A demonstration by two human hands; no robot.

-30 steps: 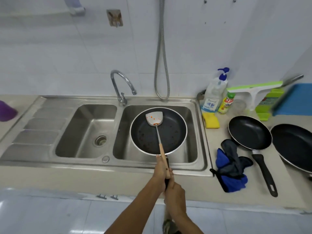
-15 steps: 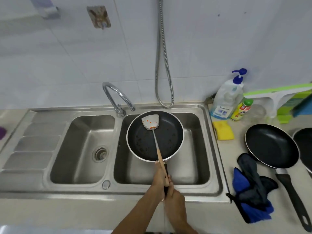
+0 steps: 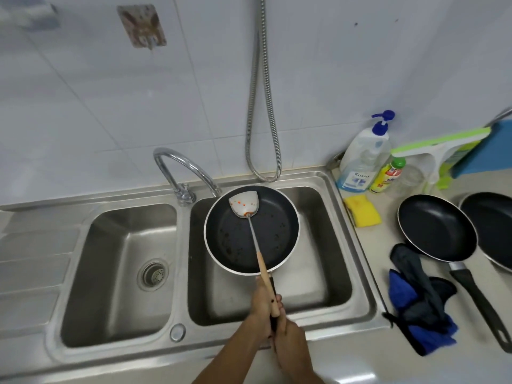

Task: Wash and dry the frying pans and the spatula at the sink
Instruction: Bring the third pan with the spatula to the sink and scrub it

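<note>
Over sink [image 3: 182, 259], hands [image 3: 264, 311] grip pan [image 3: 277, 225], spatula [image 3: 245, 205]

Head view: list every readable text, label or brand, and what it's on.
"Kasso": on the label of the clear pump bottle with the blue pump, on the counter at the sink's back right corner.
The finer print under that word is too small to read.
Small yellow bottle with a green cap: red and white label, too blurred to read.
No other text is visible.
</note>
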